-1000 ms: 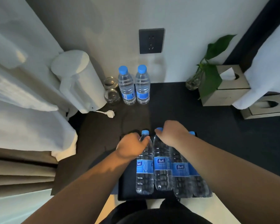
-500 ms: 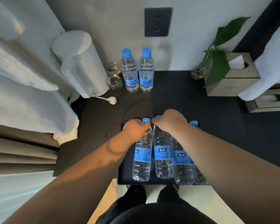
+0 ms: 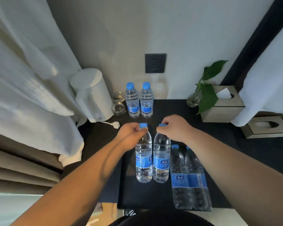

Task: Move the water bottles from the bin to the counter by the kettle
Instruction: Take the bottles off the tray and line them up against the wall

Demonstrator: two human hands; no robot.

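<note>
Dark counter (image 3: 178, 110) (white kettle (image 3: 95, 98) at left) under wall socket (image 3: 155, 63).

The bottles (image 3: 143, 160) are clear, glossy plastic with smooth blue caps and shiny labels. The kettle (image 3: 96, 101) is matt white plastic; just right of it stand clear glasses (image 3: 118, 108). The bench (image 3: 170, 108) is matt black.

Both arms stretched forward, forearms bare. Left hand (image 3: 131, 133) curled round neck of left bottle (image 3: 143, 162); right hand (image 3: 174, 128) pinching neck of right bottle (image 3: 161, 160).
</note>
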